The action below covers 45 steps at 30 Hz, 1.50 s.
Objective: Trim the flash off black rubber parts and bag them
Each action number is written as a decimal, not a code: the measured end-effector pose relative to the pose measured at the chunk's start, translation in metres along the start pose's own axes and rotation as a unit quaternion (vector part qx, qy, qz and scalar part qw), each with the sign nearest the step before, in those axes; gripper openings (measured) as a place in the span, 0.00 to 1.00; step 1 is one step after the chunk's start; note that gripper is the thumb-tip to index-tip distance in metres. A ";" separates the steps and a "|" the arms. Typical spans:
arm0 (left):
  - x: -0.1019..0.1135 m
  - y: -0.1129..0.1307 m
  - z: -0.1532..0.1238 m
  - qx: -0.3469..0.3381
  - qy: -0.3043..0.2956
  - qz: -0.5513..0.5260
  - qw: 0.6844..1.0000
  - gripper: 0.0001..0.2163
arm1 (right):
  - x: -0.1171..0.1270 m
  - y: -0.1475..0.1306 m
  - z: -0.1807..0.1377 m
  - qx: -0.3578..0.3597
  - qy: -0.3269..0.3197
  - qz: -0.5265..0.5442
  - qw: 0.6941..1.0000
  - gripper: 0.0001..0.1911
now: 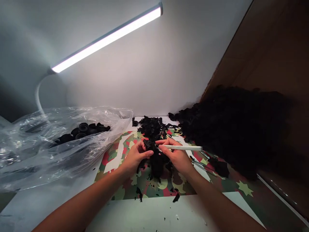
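Observation:
My left hand (138, 154) is closed around a small black rubber-like part (147, 143), held above the patterned sheet. In my right hand (177, 156) is a slim tool with a white, pen-like handle (185, 148), gripped between thumb and fingers. Its working end points left toward the black part, but the tip is too small to make out. Dark scraps (156, 166) lie directly under both hands. Just beyond them sits a heap of torn black pieces (152, 126).
At left, a clear plastic bag (116, 124) holds several round black parts (83, 127). A large black scrap pile (231, 125) leans against a brown cardboard panel (272, 48) at right. A lit tube lamp (108, 38) hangs above. The camouflage-patterned sheet (149, 190) covers the work surface.

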<state>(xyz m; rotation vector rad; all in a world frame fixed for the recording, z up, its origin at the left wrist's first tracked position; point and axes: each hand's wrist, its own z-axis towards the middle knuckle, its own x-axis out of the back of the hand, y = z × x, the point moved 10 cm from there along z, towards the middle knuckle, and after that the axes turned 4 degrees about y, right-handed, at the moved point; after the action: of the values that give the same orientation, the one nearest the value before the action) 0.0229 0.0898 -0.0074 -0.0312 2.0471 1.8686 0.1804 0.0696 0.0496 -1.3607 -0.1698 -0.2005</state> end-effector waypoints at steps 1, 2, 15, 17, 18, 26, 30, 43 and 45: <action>0.001 -0.001 -0.002 0.002 0.019 -0.030 0.999 0.22 | 0.000 -0.004 -0.002 0.010 0.005 0.010 1.000 0.12; 0.003 -0.001 -0.004 0.000 0.036 -0.052 0.998 0.22 | -0.002 -0.007 -0.004 0.019 0.003 0.018 1.000 0.13; 0.004 -0.004 -0.009 -0.012 0.054 -0.021 0.998 0.18 | -0.018 -0.020 -0.015 0.096 0.003 -0.139 0.986 0.09; 0.005 -0.002 -0.010 -0.019 0.059 -0.003 0.998 0.19 | -0.021 -0.023 -0.017 0.111 0.006 -0.145 0.983 0.09; 0.005 0.000 -0.011 -0.023 0.064 0.005 0.998 0.19 | -0.023 -0.025 -0.019 0.120 0.005 -0.152 0.981 0.08; -0.006 0.012 -0.020 -0.033 0.051 0.021 0.998 0.16 | -0.025 -0.033 -0.018 0.205 0.032 -0.273 0.940 0.12; -0.014 0.006 -0.019 0.015 0.010 -0.080 0.997 0.19 | -0.009 -0.017 -0.001 0.186 0.065 -0.317 0.928 0.13; -0.018 0.018 -0.013 0.005 -0.053 -0.099 0.994 0.14 | 0.023 0.011 0.017 0.078 0.085 -0.342 0.933 0.14; -0.008 0.017 -0.011 -0.016 -0.026 -0.068 0.997 0.18 | 0.015 0.009 0.012 0.079 0.064 -0.335 0.937 0.15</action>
<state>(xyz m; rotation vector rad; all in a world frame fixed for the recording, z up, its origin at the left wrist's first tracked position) 0.0237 0.0795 0.0117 -0.1244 1.9295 1.8005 0.1973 0.0829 0.0474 -1.0829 -0.5296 -0.8287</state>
